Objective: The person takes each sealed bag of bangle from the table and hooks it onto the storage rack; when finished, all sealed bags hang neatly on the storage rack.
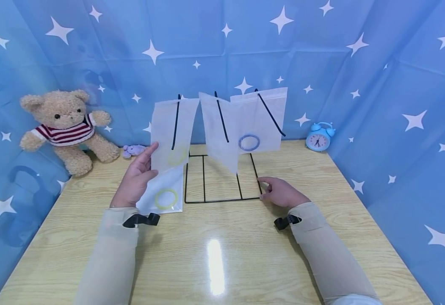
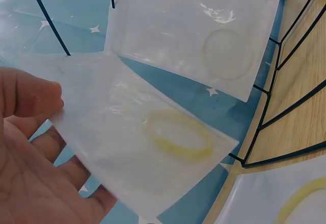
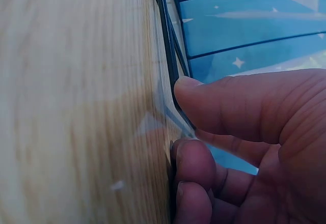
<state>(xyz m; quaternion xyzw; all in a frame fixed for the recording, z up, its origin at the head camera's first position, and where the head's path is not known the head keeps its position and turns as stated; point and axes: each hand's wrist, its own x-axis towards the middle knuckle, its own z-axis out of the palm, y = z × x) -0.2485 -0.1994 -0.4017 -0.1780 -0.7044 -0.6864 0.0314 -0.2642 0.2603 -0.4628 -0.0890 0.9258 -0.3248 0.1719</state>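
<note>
My left hand (image 1: pixel 134 180) is at the left edge of a translucent bag (image 1: pixel 165 123) with a yellow ring (image 2: pixel 186 136) inside. Its fingers are spread, with the thumb in front of the edge and the other fingers partly hidden behind the bag in the left wrist view. The bag hangs from a black peg (image 1: pixel 175 125). My right hand (image 1: pixel 281 191) pinches the right side of a black wire rack (image 1: pixel 222 201) between thumb and curled fingers. A middle bag (image 1: pixel 220 127) and a right bag (image 1: pixel 272 110) with a blue ring (image 1: pixel 249 142) hang from two other pegs.
Another bag (image 1: pixel 150 199) with a yellow ring lies on the wooden table (image 1: pixel 169 262), left of the rack. A teddy bear (image 1: pixel 66 127) and a small purple toy (image 1: pixel 133 151) are at the back left. A blue alarm clock (image 1: pixel 319 138) stands at the back right, before a starry curtain (image 1: pixel 207 38).
</note>
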